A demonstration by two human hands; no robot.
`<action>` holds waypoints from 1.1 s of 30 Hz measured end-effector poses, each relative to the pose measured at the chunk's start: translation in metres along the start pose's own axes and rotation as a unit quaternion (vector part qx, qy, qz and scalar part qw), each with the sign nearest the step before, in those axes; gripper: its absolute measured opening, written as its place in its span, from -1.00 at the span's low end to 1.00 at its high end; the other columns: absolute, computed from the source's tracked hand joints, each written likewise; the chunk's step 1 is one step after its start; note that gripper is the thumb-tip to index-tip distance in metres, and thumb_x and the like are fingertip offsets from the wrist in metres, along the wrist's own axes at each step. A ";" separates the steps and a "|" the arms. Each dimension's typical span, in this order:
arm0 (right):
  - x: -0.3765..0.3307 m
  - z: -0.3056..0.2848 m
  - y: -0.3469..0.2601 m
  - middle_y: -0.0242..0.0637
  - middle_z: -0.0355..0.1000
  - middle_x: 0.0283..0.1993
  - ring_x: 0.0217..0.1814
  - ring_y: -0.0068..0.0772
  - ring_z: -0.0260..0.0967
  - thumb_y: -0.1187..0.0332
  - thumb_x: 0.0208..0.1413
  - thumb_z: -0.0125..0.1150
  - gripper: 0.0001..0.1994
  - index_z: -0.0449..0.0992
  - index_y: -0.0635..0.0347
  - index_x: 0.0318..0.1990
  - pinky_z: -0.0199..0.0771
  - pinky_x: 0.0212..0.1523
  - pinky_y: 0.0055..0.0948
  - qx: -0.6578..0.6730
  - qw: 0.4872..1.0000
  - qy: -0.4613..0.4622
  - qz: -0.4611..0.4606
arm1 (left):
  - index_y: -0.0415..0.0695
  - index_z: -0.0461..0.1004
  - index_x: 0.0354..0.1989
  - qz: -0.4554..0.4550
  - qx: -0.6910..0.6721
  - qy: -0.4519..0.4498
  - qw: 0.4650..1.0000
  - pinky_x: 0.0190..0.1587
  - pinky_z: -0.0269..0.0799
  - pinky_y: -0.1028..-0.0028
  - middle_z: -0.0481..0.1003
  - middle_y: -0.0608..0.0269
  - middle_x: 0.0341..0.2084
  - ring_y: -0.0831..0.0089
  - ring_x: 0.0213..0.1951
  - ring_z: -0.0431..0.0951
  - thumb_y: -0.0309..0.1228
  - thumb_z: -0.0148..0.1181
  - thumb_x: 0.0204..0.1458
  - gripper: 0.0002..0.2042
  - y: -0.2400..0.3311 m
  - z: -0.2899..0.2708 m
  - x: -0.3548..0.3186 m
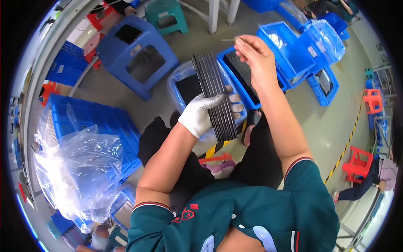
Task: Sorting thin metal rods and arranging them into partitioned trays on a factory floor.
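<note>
left hand (200, 114) wore a white knit cloth glove, matt. it held a dark ribbed tray (215, 95), plastic-looking, slightly glossy along the ridges. right hand (256, 59) was bare, pinching a thin pale stick (228, 40), material unclear. blue crates (289, 54) were smooth hard plastic. clear bag (79, 172) was crinkled glossy film. floor (336, 126) looked like smooth, dull concrete.

One head-worn fisheye view looks steeply down, close over the seated person's lap and floor.

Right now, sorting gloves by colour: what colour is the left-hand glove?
White glove, clearest in the head view.
</note>
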State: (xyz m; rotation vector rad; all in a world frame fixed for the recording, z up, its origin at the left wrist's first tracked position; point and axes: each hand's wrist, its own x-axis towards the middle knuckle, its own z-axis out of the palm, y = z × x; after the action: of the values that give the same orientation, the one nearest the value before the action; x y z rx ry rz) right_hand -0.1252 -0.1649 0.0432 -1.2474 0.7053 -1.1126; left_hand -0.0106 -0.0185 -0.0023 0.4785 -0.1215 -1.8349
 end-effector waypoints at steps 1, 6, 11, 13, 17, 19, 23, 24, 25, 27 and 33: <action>0.003 -0.001 -0.001 -0.40 0.49 -0.31 -0.31 -0.65 0.36 0.36 0.10 0.26 -0.82 0.55 0.23 -0.18 0.32 -0.30 -0.65 -0.012 1.000 -0.012 -0.001 | -0.21 0.34 0.04 -0.014 -0.001 -0.009 1.000 0.06 0.40 -0.01 0.44 0.03 -0.11 0.02 -0.05 0.49 -0.44 0.14 0.08 -0.66 -0.001 0.005 -0.001; 0.008 0.003 0.016 -0.43 0.53 -0.26 -0.18 -0.63 0.43 0.37 0.08 0.26 -0.81 0.57 0.19 -0.16 0.35 -0.17 -0.62 -0.019 0.998 -0.064 0.008 | -0.20 0.32 0.03 -0.080 0.001 0.005 0.997 0.03 0.44 0.08 0.45 0.09 -0.14 0.10 -0.09 0.52 -0.44 0.21 0.03 -0.62 -0.015 0.004 -0.005; -0.004 0.011 0.031 -0.42 0.51 -0.32 -0.26 -0.65 0.41 0.44 0.06 0.26 -0.85 0.56 0.25 -0.20 0.40 -0.18 -0.63 -0.085 0.984 -0.147 0.046 | -0.18 0.31 0.01 -0.107 -0.018 -0.001 0.994 -0.01 0.45 0.19 0.43 0.11 -0.16 0.17 -0.10 0.49 -0.48 0.28 -0.04 -0.58 -0.020 0.012 -0.011; -0.009 0.014 0.029 -0.45 0.49 -0.35 -0.27 -0.67 0.39 0.44 0.07 0.26 -0.86 0.57 0.25 -0.22 0.39 -0.20 -0.65 -0.125 0.979 -0.152 0.053 | -0.17 0.31 0.00 -0.103 -0.015 0.006 0.995 -0.02 0.45 0.21 0.43 0.12 -0.17 0.18 -0.10 0.48 -0.48 0.28 -0.05 -0.59 -0.020 0.009 -0.013; -0.010 0.017 0.029 -0.48 0.47 -0.36 -0.29 -0.70 0.37 0.43 0.08 0.25 -0.88 0.57 0.23 -0.24 0.36 -0.21 -0.67 -0.173 0.971 -0.160 0.036 | -0.15 0.31 -0.03 -0.100 -0.015 0.008 0.995 -0.03 0.44 0.24 0.41 0.15 -0.19 0.21 -0.12 0.46 -0.49 0.28 -0.06 -0.60 -0.020 0.000 -0.012; -0.009 0.018 0.030 -0.48 0.47 -0.36 -0.29 -0.71 0.36 0.41 0.08 0.25 -0.88 0.57 0.23 -0.24 0.35 -0.21 -0.67 -0.170 0.970 -0.172 0.033 | -0.15 0.30 -0.02 -0.103 -0.003 0.010 0.995 -0.03 0.44 0.24 0.42 0.15 -0.19 0.20 -0.13 0.47 -0.49 0.29 -0.07 -0.58 -0.019 -0.001 -0.013; -0.009 0.020 0.032 -0.47 0.47 -0.35 -0.29 -0.70 0.36 0.42 0.09 0.24 -0.87 0.56 0.23 -0.22 0.36 -0.21 -0.66 -0.162 0.969 -0.181 0.040 | -0.16 0.30 0.00 -0.101 -0.009 0.007 0.995 -0.03 0.44 0.23 0.42 0.14 -0.19 0.20 -0.13 0.47 -0.48 0.29 -0.07 -0.57 -0.019 0.002 -0.016; -0.009 0.021 0.030 -0.46 0.48 -0.35 -0.29 -0.69 0.37 0.43 0.09 0.24 -0.87 0.56 0.23 -0.22 0.37 -0.20 -0.66 -0.154 0.971 -0.177 0.048 | -0.17 0.30 0.01 -0.100 -0.011 0.001 0.995 -0.02 0.44 0.22 0.43 0.13 -0.19 0.19 -0.12 0.47 -0.48 0.29 -0.06 -0.56 -0.019 0.003 -0.017; -0.009 0.021 0.028 -0.45 0.48 -0.35 -0.28 -0.69 0.38 0.43 0.10 0.23 -0.87 0.55 0.24 -0.21 0.38 -0.20 -0.65 -0.146 0.972 -0.174 0.055 | -0.18 0.29 0.02 -0.099 -0.013 -0.006 0.995 -0.02 0.44 0.22 0.43 0.12 -0.19 0.19 -0.12 0.48 -0.48 0.29 -0.06 -0.56 -0.018 0.004 -0.018; -0.009 0.019 0.028 -0.44 0.48 -0.34 -0.28 -0.69 0.38 0.44 0.10 0.23 -0.87 0.55 0.25 -0.21 0.39 -0.19 -0.65 -0.156 0.971 -0.173 0.057 | -0.19 0.29 0.02 -0.097 0.002 0.002 0.995 -0.02 0.45 0.21 0.44 0.10 -0.18 0.18 -0.12 0.49 -0.47 0.29 -0.06 -0.55 -0.016 0.010 -0.022; -0.009 0.019 0.025 -0.42 0.49 -0.33 -0.26 -0.67 0.40 0.46 0.10 0.22 -0.87 0.54 0.28 -0.21 0.40 -0.17 -0.64 -0.194 0.964 -0.177 0.049 | -0.20 0.30 0.03 -0.091 -0.001 0.001 0.996 -0.02 0.46 0.16 0.47 0.08 -0.19 0.14 -0.13 0.52 -0.46 0.30 -0.06 -0.54 -0.020 0.005 -0.021</action>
State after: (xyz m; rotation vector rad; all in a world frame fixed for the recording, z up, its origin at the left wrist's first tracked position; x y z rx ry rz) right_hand -0.1049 -0.1504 0.0222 -1.6738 0.7208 -0.6581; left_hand -0.0251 0.0065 0.0009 0.5037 -0.0761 -2.0130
